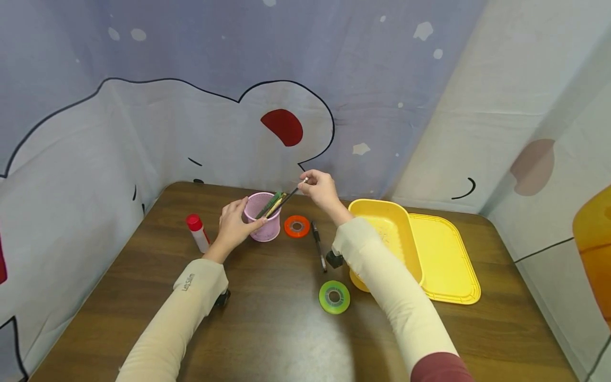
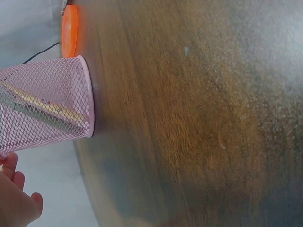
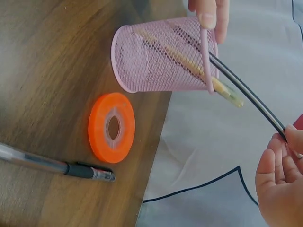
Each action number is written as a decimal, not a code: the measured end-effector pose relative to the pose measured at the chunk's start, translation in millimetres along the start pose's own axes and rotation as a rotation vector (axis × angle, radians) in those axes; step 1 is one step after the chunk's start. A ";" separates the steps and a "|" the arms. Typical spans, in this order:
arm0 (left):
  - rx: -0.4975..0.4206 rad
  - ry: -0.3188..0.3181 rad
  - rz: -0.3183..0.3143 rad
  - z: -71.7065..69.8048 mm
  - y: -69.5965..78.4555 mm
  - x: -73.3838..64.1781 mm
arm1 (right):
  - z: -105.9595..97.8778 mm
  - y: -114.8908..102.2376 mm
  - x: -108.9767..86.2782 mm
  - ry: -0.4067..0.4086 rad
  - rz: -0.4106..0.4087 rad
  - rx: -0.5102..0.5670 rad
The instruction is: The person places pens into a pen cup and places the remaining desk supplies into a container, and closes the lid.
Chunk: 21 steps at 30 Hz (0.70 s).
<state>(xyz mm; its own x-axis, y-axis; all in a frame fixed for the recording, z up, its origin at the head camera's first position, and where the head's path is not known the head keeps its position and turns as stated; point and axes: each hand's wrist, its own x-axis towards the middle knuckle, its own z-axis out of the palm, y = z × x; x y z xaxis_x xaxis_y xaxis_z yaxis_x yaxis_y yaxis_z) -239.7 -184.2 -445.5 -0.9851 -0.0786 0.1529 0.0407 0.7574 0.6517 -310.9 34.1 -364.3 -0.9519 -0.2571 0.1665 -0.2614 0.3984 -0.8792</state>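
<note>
A pink mesh pen holder (image 1: 264, 229) stands on the table, with a green item (image 1: 270, 204) and a yellow pen-like stick (image 3: 227, 92) leaning in it. My left hand (image 1: 235, 225) grips its rim, the thumb on the near side. In the left wrist view only some fingers of the left hand (image 2: 16, 191) show at the rim. Above and to the right, my right hand (image 1: 320, 187) pinches a slim black pencil (image 3: 248, 94) near its upper, whitish end. The pencil slants down, its lower part inside the holder.
An orange tape roll (image 1: 297, 226) and a black-capped pen (image 1: 319, 246) lie right of the holder. Nearer is a green tape roll (image 1: 334, 297). A glue stick (image 1: 198, 233) stands left. The yellow bin (image 1: 420, 265) and yellow lid (image 1: 446, 260) are at right, partly behind my sleeve.
</note>
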 end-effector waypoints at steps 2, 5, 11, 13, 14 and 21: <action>0.002 -0.003 -0.003 0.1 -0.1 0.2 | 1.7 -1.5 0.0 0.013 -0.016 0.002; 0.002 -0.004 -0.006 0.1 0.1 0.2 | 4.2 -3.3 -0.1 0.031 -0.031 -0.005; 0.004 -0.004 0.001 -0.2 1.0 -0.1 | 9.5 -2.7 -1.5 0.035 -0.028 -0.083; 0.005 -0.007 0.001 -0.6 1.4 0.0 | 11.6 -1.8 -2.3 0.030 -0.026 -0.101; 0.003 -0.007 0.000 -0.8 1.7 0.0 | 12.7 -1.6 -2.9 0.028 -0.027 -0.105; 0.012 -0.010 0.001 -0.8 1.5 0.2 | 21.0 0.9 -7.1 -0.002 -0.019 -0.114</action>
<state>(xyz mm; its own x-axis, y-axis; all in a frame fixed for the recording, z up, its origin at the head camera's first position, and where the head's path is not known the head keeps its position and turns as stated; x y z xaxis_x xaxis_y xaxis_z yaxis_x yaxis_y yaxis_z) -239.7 -183.7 -443.9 -0.9867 -0.0718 0.1461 0.0394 0.7654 0.6424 -301.0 17.8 -375.7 -0.9463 -0.2677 0.1814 -0.2960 0.4913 -0.8191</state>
